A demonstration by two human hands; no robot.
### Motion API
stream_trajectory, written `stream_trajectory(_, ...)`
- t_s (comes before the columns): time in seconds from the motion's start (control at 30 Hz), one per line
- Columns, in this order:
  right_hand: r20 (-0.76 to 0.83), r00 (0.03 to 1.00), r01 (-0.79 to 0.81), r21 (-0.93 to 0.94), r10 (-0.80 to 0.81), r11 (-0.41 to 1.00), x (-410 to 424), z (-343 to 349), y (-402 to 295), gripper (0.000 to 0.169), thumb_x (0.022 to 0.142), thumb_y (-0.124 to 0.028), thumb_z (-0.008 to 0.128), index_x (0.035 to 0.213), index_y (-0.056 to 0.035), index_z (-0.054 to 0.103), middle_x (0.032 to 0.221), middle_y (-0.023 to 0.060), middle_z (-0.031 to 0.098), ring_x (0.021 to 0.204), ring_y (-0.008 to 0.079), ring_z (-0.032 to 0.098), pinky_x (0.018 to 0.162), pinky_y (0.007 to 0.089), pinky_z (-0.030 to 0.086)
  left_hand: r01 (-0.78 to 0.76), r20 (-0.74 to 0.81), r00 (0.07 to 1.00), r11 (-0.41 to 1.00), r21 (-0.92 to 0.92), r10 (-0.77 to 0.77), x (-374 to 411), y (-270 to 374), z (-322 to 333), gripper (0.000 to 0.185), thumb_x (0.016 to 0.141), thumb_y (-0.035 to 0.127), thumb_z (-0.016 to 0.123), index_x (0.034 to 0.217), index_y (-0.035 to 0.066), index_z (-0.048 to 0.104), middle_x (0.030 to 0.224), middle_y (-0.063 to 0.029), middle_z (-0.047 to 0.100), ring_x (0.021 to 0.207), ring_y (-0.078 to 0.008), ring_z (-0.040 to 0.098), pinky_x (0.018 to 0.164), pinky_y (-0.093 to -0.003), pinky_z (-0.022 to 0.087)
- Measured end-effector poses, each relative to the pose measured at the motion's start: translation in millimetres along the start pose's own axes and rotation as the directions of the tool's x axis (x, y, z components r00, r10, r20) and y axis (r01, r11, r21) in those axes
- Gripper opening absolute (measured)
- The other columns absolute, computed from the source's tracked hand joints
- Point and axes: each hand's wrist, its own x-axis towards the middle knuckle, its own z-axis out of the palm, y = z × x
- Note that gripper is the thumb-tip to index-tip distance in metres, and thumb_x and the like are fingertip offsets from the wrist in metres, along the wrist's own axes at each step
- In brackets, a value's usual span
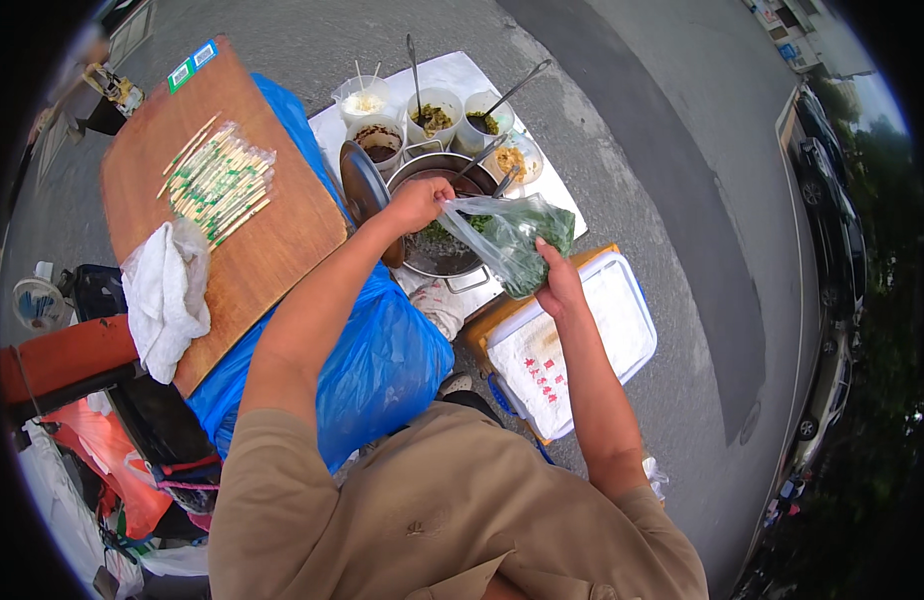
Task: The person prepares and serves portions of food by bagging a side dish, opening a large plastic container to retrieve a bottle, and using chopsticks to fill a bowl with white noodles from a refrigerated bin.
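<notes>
A clear plastic bag of chopped green herbs [533, 232] hangs tilted over the right side of a large metal pot [443, 262]. My left hand [424, 204] pinches the bag's mouth above the pot. Around the bag's filled lower end, at its right side, closes my right hand [558, 281]. Green bits float on the dark liquid [439, 244] in the pot, partly hidden by the bag and my left hand. Ladle handles [481, 159] rise from the pot's far side. The round pot lid [364, 191] leans against its left rim.
Plastic tubs of condiments [432, 124] stand behind the pot on a white table [556, 191]. Wrapped chopsticks [220, 180] and a white towel [166, 292] lie on a wooden board [282, 247]. Right of it are a white-lidded box [582, 337] and blue plastic sheeting [387, 360].
</notes>
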Motion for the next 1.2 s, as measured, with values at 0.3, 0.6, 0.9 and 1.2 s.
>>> stream_trajectory(0.3, -0.019, 0.999, 0.033, 0.069, -0.032, 0.997, 18.0, 8.7, 4.3, 0.039, 0.098, -0.022, 0.066, 0.131, -0.0042, 0.056, 0.124, 0.0111, 0.065, 0.109, 0.0266, 0.066, 0.096, 0.0459, 0.055, -0.054, -0.199, 0.98, 0.99, -0.131, 0.028, 14.1, 5.0, -20.5, 0.021, 0.085, -0.003, 0.064, 0.105, 0.003, 0.067, 0.087, -0.0079, 0.069, 0.082, -0.0175, 0.065, 0.077, -0.0327, 0.052)
stream_trajectory(0.6, -0.001, 0.996, -0.09, 0.111, 0.091, 0.99, 2.6, -27.2, 44.8, 0.046, 0.098, -0.026, 0.066, 0.136, -0.0048, 0.052, 0.127, 0.0121, 0.063, 0.114, 0.0285, 0.064, 0.098, 0.0481, 0.054, -0.127, -0.121, 0.986, 0.983, -0.131, 0.112, 2.0, 60.3, -13.9, 0.024, 0.084, -0.005, 0.062, 0.107, 0.001, 0.066, 0.092, -0.0103, 0.07, 0.085, -0.0199, 0.066, 0.08, -0.033, 0.052)
stream_trajectory(0.9, 0.07, 0.941, -0.339, 0.153, 0.332, 0.928, -41.7, -91.0, 142.9, 0.048, 0.102, -0.035, 0.056, 0.14, -0.0055, 0.05, 0.132, 0.0119, 0.061, 0.12, 0.026, 0.062, 0.102, 0.0454, 0.051, -0.421, 0.146, 0.896, 0.907, -0.024, 0.42, -105.4, 171.8, 43.2, 0.026, 0.083, -0.006, 0.06, 0.107, 0.001, 0.066, 0.1, -0.0154, 0.066, 0.096, -0.035, 0.065, 0.085, -0.0418, 0.052)
stream_trajectory(1.2, 0.085, 0.882, -0.46, -0.062, 0.464, 0.886, -88.1, -101.9, 181.1, 0.05, 0.104, -0.05, 0.045, 0.131, -0.0101, 0.056, 0.128, 0.0116, 0.063, 0.114, 0.0264, 0.062, 0.096, 0.0447, 0.052, -0.232, 0.113, 0.965, 0.972, -0.046, 0.236, -230.7, 238.0, 41.5, 0.02, 0.085, -0.005, 0.063, 0.103, 0.002, 0.068, 0.097, -0.0136, 0.066, 0.093, -0.0309, 0.065, 0.081, -0.0377, 0.052)
